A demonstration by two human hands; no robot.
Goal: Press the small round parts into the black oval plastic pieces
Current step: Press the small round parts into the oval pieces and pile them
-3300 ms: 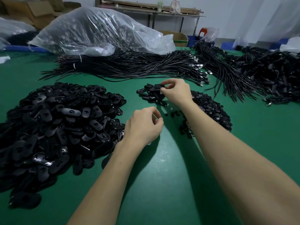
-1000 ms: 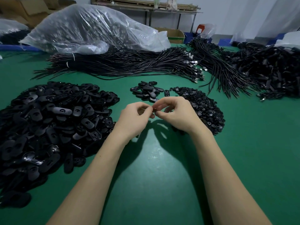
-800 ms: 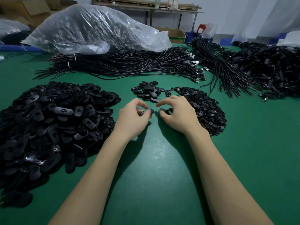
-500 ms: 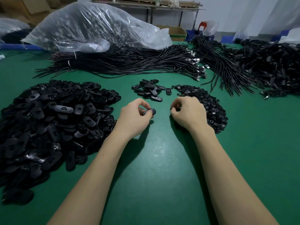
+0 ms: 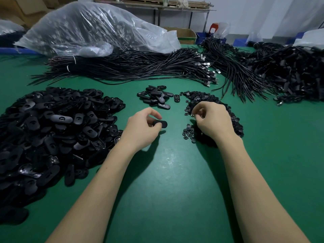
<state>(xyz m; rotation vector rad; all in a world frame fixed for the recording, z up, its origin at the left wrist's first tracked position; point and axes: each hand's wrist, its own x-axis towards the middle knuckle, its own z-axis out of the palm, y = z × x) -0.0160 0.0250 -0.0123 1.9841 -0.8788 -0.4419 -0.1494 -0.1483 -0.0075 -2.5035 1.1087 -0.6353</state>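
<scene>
Item: black oval plastic piece (image 5: 160, 124), one unit, held clear of the green table (image 5: 171, 181) in the left hand (image 5: 142, 130), pinched between thumb and curled fingertips, one rounded end protruding to the right. Stock of the same pieces is heaped at the left of the table in a large pile (image 5: 52, 130); a small group of ovals (image 5: 156, 97), judged to be finished units, is laid just beyond the hands. Small round parts (image 5: 215, 109) are gathered in a flat mound at the right, partly covered by the right hand (image 5: 210, 120), whose fingers are curled down with the tips drawn together as if picking; whether a part is already pinched cannot be told. Handling, as judged: the oval is taken to be light, rigid moulded plastic with a smooth, somewhat slippery skin, best held by its long edges or one end so that the central recess is left open for pressing. The round parts are judged tiny, light and stiff, easily dropped or scattered, best taken singly by the rim between thumb and forefinger. Unused: cable bundles (image 5: 133, 69) and a clear plastic bag (image 5: 91, 27) at the far side
</scene>
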